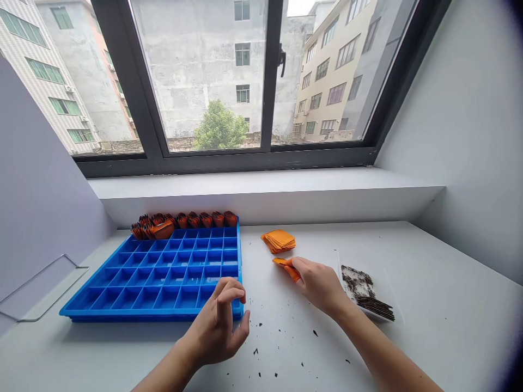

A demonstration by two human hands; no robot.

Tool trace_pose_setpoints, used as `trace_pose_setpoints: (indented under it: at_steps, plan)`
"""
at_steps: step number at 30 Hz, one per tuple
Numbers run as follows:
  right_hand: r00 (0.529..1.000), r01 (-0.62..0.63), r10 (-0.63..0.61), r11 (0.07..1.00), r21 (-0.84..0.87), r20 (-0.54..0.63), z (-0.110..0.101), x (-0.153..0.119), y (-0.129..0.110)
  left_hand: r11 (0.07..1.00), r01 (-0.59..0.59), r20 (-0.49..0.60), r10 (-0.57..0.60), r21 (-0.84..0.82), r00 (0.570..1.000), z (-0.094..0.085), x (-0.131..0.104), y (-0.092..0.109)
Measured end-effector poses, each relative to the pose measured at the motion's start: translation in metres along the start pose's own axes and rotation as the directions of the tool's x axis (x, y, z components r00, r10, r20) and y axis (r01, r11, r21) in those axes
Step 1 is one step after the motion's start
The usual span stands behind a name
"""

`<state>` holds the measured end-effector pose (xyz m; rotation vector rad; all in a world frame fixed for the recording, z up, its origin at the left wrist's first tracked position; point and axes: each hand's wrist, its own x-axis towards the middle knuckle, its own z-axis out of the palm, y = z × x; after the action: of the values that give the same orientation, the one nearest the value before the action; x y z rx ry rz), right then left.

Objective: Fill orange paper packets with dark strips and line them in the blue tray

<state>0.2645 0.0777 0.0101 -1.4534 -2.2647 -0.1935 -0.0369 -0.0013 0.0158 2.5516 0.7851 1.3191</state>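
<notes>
My right hand (316, 280) pinches a small orange packet (281, 262), folded or bent between thumb and fingers, just in front of a stack of flat orange packets (280, 239). My left hand (224, 324) holds nothing; its fingers are curled with a gap between them and the thumb, over the near right corner of a blue compartment tray (151, 314). Orange packets with dark contents (163, 228) stand in the tray's back rows. Right of my right hand sits a clear shallow container (378, 272) with dark thin sheets (376, 307) and dark crumbs in it.
Dark flakes (315, 333) lie scattered over the white table (441, 343). At the left a bent metal wire frame (49, 261) leans by the wall. A white ledge (265, 182) and a dark-framed window (265, 158) run along the back.
</notes>
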Motion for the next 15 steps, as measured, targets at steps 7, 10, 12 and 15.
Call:
trace_pose_setpoints:
  at_steps: [7, 10, 12, 15]
  plan:
    - [0.975, -0.037, 0.057, 0.995, 0.095, -0.217, -0.009, 0.0, 0.001, 1.0, 0.017, 0.034, -0.018, 0.022, 0.999, -0.003, 0.001, 0.003]
    - [0.985, -0.024, 0.055, 0.982, 0.186, -0.165, -0.006, -0.001, -0.003, 0.997, 0.022, 0.078, -0.028, 0.075, 0.997, -0.006, 0.002, 0.006]
    - [0.988, 0.028, 0.004, 0.978, 0.205, -0.157, -0.005, -0.002, -0.009, 0.994, 0.015, 0.098, -0.026, 0.113, 0.995, -0.007, 0.004, 0.008]
    - [0.98, 0.122, -0.093, 0.979, 0.165, -0.175, -0.006, -0.003, -0.019, 0.989, 0.006, 0.118, -0.024, 0.149, 0.993, -0.009, 0.006, 0.009]
